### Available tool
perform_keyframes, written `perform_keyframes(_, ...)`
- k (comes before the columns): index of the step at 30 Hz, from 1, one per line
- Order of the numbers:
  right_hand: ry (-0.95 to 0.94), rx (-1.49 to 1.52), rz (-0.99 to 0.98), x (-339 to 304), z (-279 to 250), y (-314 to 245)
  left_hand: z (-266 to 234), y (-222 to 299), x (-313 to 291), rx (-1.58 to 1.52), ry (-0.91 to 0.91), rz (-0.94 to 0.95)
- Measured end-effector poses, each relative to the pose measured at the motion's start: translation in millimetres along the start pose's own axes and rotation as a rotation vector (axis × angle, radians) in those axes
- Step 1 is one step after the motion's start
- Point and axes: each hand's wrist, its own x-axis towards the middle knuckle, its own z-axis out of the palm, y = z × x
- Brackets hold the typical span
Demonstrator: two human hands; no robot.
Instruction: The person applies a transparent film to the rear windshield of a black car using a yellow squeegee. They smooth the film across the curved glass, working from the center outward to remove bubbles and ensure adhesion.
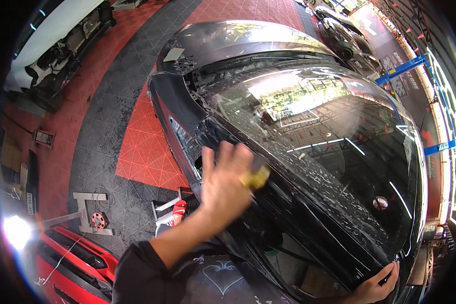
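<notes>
A black car [187, 109] with a wet, streaked windshield [324, 147] stands in front of me. My left hand [225, 180], blurred by motion, reaches over the body beside the windshield's near side pillar. Its fingers point away from me, and a small yellow pad [257, 176] shows at its thumb side, seemingly held there. How the fingers grip it is partly hidden. At the lower right, my right hand [377, 286] curls round the dark roof edge [392, 266]. Whitish droplets and smears lie along the glass next to the pillar.
A bright work lamp [17, 232] glares at the left, above a red car bumper [76, 258]. A metal stand [83, 213] with a red reel [99, 220] is on the tiled floor. Other vehicles [342, 40] are at the far right, near blue posts [403, 68].
</notes>
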Motion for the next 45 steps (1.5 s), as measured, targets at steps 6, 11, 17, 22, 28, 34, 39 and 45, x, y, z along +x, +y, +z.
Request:
perform_keyframes(6,-0.163,-0.028,0.179,-20,2,27,-1,49,-37,-0.381,0.011,0.207)
perform_keyframes(11,-0.156,0.016,0.166,-20,-1,26,2,6,-23,-0.094,-0.027,0.105)
perform_keyframes(17,-0.117,0.066,0.205,-22,5,23,-5,65,-50,-0.321,-0.021,0.358)
perform_keyframes(22,-0.130,0.039,0.125,-23,1,22,-9,23,-36,-0.073,-0.034,0.359)
perform_keyframes(28,-0.092,0.111,0.237,-22,5,16,-26,79,-44,-0.377,-0.141,0.561)
perform_keyframes(34,-0.107,0.037,0.277,-28,-4,15,-27,10,-30,-0.057,-0.142,0.361)
perform_keyframes(39,-0.139,0.019,0.243,-28,0,15,-34,65,-35,-0.292,-0.199,0.504)
perform_keyframes(45,-0.148,-0.005,0.229,-28,-2,14,-40,13,-19,-0.087,-0.184,0.310)
